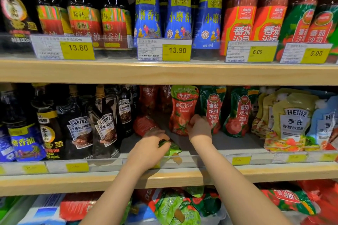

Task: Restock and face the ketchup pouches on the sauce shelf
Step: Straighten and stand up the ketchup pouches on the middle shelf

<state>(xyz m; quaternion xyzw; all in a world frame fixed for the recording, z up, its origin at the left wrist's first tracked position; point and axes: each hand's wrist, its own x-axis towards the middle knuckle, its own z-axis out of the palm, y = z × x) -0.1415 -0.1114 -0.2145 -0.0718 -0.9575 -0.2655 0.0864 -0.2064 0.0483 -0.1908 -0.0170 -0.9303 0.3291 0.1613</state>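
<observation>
The left hand (151, 149) is gripping a fallen ketchup pouch (155, 132) on the sauce shelf (228, 141); the right hand (199, 127) is seemingly pinching an upright pouch (182, 109). Soft, floppy: lifting near the top suits.

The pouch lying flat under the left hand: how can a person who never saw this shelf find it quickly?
Look at the middle wooden shelf, in the gap right of the black Heinz pouches. The ketchup pouch lies flat, its green top gripped by the left hand. Every neighbouring pouch stands upright.
</observation>
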